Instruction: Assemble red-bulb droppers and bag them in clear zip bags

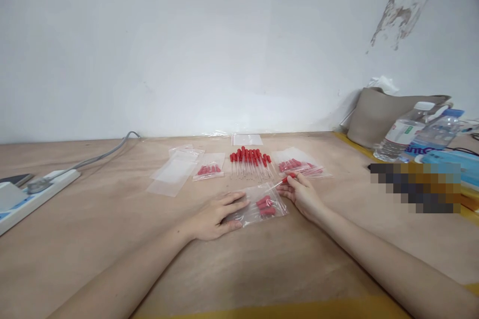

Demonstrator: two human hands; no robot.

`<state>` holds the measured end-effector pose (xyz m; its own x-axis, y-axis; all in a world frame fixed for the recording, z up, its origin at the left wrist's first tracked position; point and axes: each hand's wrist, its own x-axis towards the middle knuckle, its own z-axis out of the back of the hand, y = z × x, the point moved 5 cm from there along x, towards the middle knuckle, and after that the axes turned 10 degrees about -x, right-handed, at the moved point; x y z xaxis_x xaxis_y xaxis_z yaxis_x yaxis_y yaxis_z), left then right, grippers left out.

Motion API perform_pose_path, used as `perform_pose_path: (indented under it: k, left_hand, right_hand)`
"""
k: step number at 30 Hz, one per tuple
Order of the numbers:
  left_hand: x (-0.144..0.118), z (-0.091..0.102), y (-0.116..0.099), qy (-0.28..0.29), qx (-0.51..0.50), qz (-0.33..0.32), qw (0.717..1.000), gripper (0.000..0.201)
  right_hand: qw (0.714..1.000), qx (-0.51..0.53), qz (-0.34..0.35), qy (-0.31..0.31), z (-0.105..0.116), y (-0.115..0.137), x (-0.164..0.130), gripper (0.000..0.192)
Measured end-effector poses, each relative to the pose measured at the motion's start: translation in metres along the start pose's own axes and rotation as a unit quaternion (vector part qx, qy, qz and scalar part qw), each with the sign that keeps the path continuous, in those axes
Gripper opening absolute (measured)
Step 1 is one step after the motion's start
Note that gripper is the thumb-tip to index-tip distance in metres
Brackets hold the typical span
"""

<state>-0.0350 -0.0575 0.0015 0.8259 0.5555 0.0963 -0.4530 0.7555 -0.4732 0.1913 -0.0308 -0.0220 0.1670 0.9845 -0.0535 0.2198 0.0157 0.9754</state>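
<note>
A clear zip bag [249,213] lies in front of me with a few red-bulbed droppers [267,204] inside. My left hand [220,214] rests on its left end, fingers spread and flat. At the bag's right end, my right hand [299,192] pinches a single dropper [288,178] by its red bulb, its clear tube pointing left toward the bag's opening. Just beyond, a row of loose droppers [250,157] lies with bulbs away from me. Filled bags of droppers sit on either side, one bag to the left [208,167] and a stack to the right [299,163].
Flat bags without droppers [174,172] lie to the left, and another bag [247,140] is by the wall. A power strip [41,192] with a grey cable is at far left. At right stand a grey-brown bin [381,114], water bottles [402,134] and a blue face mask [449,164].
</note>
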Motion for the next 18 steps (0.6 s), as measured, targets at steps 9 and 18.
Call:
perform_pose_path:
  k: [9, 18]
  left_hand:
    - [-0.002, 0.003, -0.001, -0.010, -0.022, 0.019, 1.000, 0.063]
    - [-0.001, 0.003, -0.001, -0.013, -0.019, 0.017, 1.000, 0.063]
  right_hand:
    - [0.977, -0.179, 0.051, 0.107, -0.012, -0.001, -0.009, 0.033]
    - [0.966, -0.153, 0.001, 0.210, -0.034, -0.006, -0.016, 0.028]
